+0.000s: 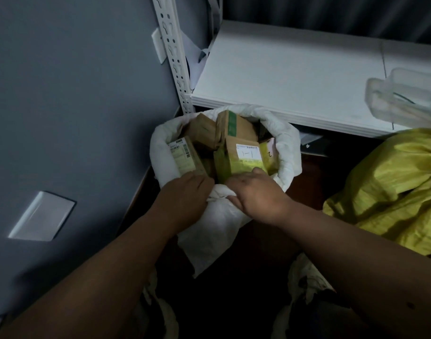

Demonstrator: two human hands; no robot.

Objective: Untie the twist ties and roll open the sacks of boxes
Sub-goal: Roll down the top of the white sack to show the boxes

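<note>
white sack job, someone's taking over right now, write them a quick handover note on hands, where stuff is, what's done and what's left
Left hand: grips the near rim of the white sack.
Right hand: grips the same near rim, just beside the left.
White sack: stands on the floor in front of the white shelf, mouth open, rim already rolled down along the far and side edges; cardboard boxes show inside. No twist tie visible on it.
Yellow sack: lies to the right, under the shelf edge; its mouth is not in view.
Done: white sack untied and mostly rolled.
Left: roll down the near rim, then check the yellow sack.
</note>
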